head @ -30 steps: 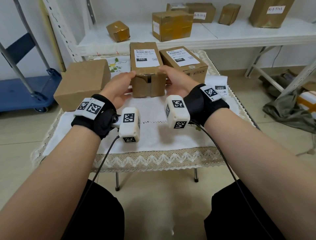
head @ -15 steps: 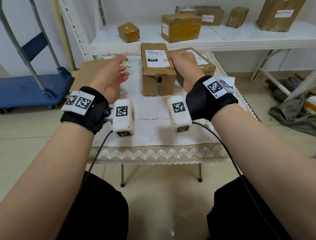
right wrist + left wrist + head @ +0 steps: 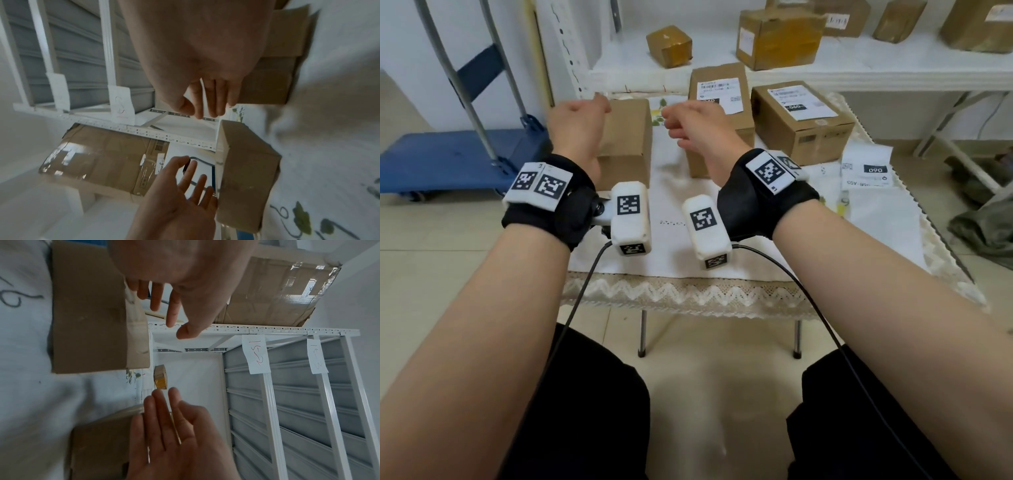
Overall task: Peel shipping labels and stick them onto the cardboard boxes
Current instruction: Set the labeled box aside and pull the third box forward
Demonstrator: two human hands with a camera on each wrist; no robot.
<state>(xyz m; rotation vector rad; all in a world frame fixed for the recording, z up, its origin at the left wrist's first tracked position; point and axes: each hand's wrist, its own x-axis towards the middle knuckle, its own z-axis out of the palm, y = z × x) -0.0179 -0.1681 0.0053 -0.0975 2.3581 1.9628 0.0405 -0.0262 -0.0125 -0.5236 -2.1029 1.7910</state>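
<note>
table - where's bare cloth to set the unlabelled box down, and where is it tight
Widest bare patch: the white cloth along the near lace edge, in front of the boxes. A narrower lane runs between the unlabelled box and the middle labelled box. Crowded: the back row, where the right labelled box sits close beside the middle one, and the right edge with loose labels.

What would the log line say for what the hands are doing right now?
left hand: open, empty, over plain box | right hand: open, empty, nearing it | labelled boxes: two | spare labels: untouched
</note>
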